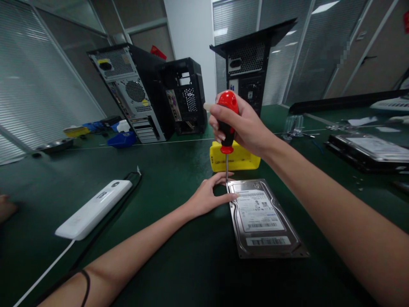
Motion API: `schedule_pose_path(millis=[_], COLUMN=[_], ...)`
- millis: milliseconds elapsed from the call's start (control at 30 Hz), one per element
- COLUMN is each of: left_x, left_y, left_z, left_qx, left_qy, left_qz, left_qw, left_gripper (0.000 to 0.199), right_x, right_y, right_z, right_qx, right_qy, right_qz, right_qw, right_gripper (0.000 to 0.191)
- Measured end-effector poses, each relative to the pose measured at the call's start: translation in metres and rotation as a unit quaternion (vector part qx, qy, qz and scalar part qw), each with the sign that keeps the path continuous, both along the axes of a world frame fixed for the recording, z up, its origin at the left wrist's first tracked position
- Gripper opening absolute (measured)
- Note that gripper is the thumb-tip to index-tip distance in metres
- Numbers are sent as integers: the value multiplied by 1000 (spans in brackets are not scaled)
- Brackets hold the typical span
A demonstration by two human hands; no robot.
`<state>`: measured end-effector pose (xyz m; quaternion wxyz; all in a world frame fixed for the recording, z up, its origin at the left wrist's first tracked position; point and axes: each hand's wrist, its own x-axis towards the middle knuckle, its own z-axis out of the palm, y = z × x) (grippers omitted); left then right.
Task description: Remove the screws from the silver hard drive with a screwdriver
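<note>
A silver hard drive [263, 217] with white labels lies flat on the green tabletop. My right hand [246, 121] is wrapped round the red and black handle of a screwdriver [228, 102], held upright. Its metal shaft points down, with the tip at the drive's far left corner; whether it sits in a screw is too small to tell. My left hand [211, 196] grips that same corner, thumb on top of the drive and fingers around the far edge, partly hidden. Just beyond the drive stands a yellow bin [236, 162], partly covered by my right hand.
Computer cases [136, 91] stand at the back. A white power strip [94, 209] with its cord lies left, near a blue bin [121, 140] and metal dish [56, 146]. Another person's hand [6, 209] shows at the left edge. More drives [370, 151] and small screws [359, 183] lie right.
</note>
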<state>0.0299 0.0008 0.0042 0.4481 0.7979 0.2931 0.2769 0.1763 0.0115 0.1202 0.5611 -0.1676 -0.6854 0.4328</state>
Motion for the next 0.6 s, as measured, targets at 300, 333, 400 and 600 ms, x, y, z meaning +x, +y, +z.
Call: schedule_pose_path(millis=[300,333,400,600], left_x=[0,0,0,1], left_y=[1,1,1,0], left_z=[0,0,0,2], left_qx=[9,10,11,11], left_qy=[-1,-1,-1,2], left_qz=[1,2,4,7], left_qw=[1000,1000,1000,1000], left_gripper=[53,53,52,53], right_x=[-2,-2,-3,-2], right_y=[1,2,2,4], right_z=[-1,-1,-2,-3], right_qx=[-21,-17,-9,-8], right_qy=[-9,-6,-3,4], right_qz=[10,-6,-31,-46], right_qw=[1000,1000,999,999], right_gripper=[24,23,25,37])
